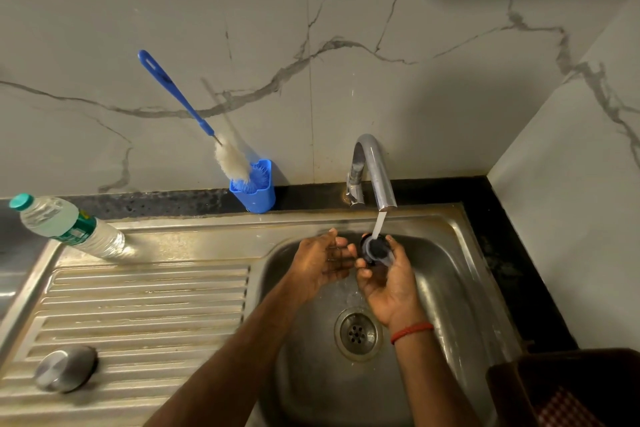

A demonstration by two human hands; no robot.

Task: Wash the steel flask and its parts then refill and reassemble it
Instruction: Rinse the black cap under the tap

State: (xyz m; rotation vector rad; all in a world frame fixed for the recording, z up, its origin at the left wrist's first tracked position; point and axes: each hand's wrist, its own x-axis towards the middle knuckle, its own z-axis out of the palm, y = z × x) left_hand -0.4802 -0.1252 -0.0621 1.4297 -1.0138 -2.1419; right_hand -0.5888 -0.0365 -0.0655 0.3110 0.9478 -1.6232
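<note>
Rinsing step, by my reading. Fingers (390,240) of my right hand (388,284) curl round the flask stopper (376,249), a dark round plug with a paler rim: thumb on the near edge, fingertips on the far edge, face tilted up.

Left hand (322,263): fingers loose and nearly straight, holding nothing, tips just beside the stopper on its left.

Handling, judged: light, stiff, likely plastic; wet, so slippery. Best held by the rim, as now, leaving the face free for rubbing. If dropped, it falls into the sink (450,288) above the drain (358,333).

Water stream (379,224) from the tap (375,170) lands on the stopper's upper edge.

Further out: steel cap (65,367) lies on the draining board (145,305), well apart to my left. Water bottle (65,225) stands at the board's far corner. Bottle brush (180,100) leans in its blue holder (254,196) against the wall. Flask body not in view.
</note>
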